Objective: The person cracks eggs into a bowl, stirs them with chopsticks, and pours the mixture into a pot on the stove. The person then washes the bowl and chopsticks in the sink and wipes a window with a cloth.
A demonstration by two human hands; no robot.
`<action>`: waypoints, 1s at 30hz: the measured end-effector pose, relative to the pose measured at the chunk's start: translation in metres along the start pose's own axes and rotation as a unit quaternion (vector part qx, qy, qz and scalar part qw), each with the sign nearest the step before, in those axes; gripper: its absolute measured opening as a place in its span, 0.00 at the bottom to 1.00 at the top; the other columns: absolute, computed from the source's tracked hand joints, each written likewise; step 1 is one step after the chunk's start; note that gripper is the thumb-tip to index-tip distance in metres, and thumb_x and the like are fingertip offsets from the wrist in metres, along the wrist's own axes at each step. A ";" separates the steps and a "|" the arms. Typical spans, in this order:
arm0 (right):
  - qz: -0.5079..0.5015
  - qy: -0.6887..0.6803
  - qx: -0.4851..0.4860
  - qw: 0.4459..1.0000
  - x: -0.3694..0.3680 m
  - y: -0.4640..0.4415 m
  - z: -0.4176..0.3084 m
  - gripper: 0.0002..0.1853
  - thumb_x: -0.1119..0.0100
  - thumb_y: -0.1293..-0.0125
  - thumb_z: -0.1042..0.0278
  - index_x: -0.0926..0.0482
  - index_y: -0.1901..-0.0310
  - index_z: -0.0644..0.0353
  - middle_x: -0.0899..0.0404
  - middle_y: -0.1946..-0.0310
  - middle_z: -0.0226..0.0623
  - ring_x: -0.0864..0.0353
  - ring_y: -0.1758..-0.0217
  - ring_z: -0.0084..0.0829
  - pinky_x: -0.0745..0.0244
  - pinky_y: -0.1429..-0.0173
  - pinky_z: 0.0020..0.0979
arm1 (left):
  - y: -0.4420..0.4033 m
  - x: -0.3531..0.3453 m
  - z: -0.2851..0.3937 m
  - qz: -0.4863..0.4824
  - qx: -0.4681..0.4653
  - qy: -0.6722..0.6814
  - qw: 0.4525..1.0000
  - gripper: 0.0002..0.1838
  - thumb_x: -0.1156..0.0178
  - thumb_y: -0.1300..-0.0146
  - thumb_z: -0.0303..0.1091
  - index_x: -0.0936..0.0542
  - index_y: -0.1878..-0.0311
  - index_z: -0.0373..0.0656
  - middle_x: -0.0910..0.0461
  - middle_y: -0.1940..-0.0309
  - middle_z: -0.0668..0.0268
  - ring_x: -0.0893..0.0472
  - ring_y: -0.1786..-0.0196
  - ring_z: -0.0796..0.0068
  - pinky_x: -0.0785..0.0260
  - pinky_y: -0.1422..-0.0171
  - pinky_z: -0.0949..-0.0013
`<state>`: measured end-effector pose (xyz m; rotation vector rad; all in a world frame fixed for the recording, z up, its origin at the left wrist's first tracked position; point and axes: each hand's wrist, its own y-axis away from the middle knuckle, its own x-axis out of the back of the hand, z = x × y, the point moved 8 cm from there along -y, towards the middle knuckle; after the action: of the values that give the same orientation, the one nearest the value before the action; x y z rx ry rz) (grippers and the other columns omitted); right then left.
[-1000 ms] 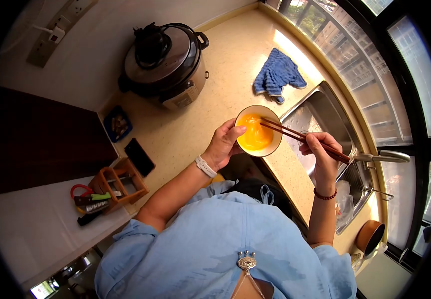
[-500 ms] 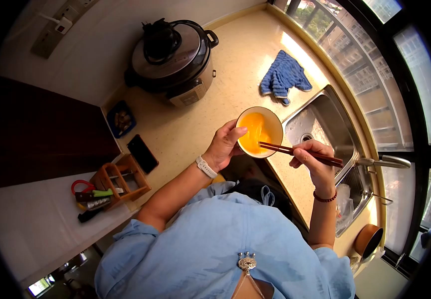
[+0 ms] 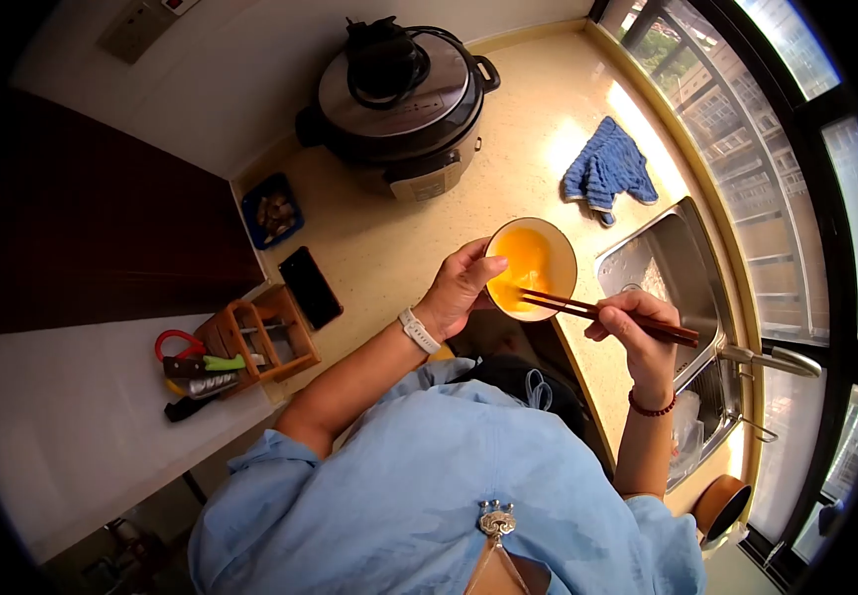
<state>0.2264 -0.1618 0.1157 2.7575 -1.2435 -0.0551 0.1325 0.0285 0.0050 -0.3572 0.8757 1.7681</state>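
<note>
My left hand [image 3: 460,286] grips a white bowl [image 3: 565,260] by its near left side, the thumb over the rim. Beaten egg [image 3: 522,260], yellow-orange and liquid, covers the bowl's bottom; the bowl is tilted towards me. In my right hand [image 3: 637,332] is a pair of dark red-brown chopsticks [image 3: 572,305], held together with their tips down in the egg. The tips look slightly blurred. The bowl is held in the air near the counter's front edge.
A pressure cooker [image 3: 404,109] stands at the back. Right of the bowl are a blue cloth [image 3: 607,171] and a steel sink [image 3: 688,248] with a faucet [image 3: 776,359]. On the left are a blue tray [image 3: 250,205], a phone [image 3: 311,288] and a wooden knife holder [image 3: 268,342].
The view has shifted, so the counter objects appear further right and slightly lower. Bowl and hands stay together, and the chopstick tips have moved a little within the egg.
</note>
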 end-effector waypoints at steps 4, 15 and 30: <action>0.056 0.026 -0.011 0.998 0.010 -0.013 0.007 0.04 0.36 0.35 0.76 0.18 0.64 0.69 0.16 0.75 0.38 0.18 0.74 0.23 0.22 0.65 0.21 | 0.011 0.015 0.004 0.023 -0.009 0.003 1.000 0.27 0.34 0.37 0.47 0.26 0.39 0.43 0.20 0.52 0.68 0.17 0.51 0.77 0.18 0.52 0.67; -0.055 0.000 0.047 0.997 -0.033 -0.020 -0.008 0.05 0.34 0.36 0.76 0.18 0.65 0.70 0.17 0.77 0.37 0.17 0.75 0.23 0.22 0.67 0.21 | 0.077 0.032 -0.009 0.087 -0.111 0.044 0.989 0.31 0.35 0.37 0.47 0.28 0.36 0.40 0.21 0.47 0.64 0.19 0.46 0.72 0.19 0.47 0.63; -0.356 0.066 0.026 0.932 -0.128 0.043 -0.005 0.05 0.33 0.37 0.75 0.17 0.66 0.69 0.17 0.77 0.38 0.17 0.76 0.25 0.21 0.69 0.24 | 0.256 0.024 -0.106 0.288 -0.248 0.175 0.908 0.29 0.39 0.35 0.47 0.30 0.35 0.43 0.21 0.46 0.62 0.18 0.45 0.68 0.19 0.47 0.58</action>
<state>0.1098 -0.0940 0.1242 3.0321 -0.1683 0.1005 -0.1278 -0.0686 0.0168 -0.8332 0.8141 2.5400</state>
